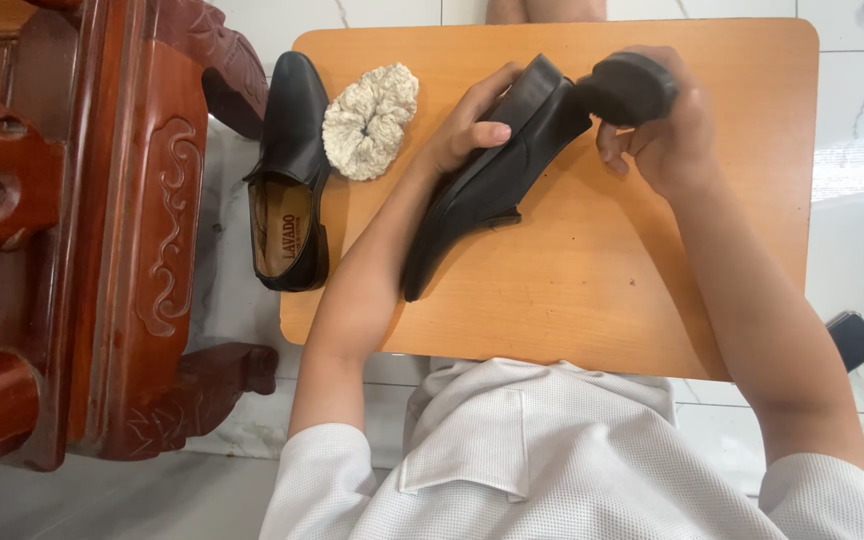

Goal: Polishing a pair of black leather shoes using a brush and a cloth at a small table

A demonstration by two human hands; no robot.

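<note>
You're gripping a black shoe [487,180] w/ your left hand [467,125], fingers wrapped round it, mid-desk [602,300]. Your right hand [657,135] is clutching a dark brush [627,88], pressing it on the shoe near the desk's far edge.

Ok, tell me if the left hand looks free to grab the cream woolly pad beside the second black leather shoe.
Probably not at once: the left hand grips the black shoe. The cream woolly pad lies uncovered just beside it.

A second black shoe [290,175] lies at the table's [602,300] left edge, beside a cream woolly pad [370,120]. Carved red wooden furniture [102,230] fills the frame's left; a dark phone [855,338] lies on the marble floor [852,120] at right.
</note>
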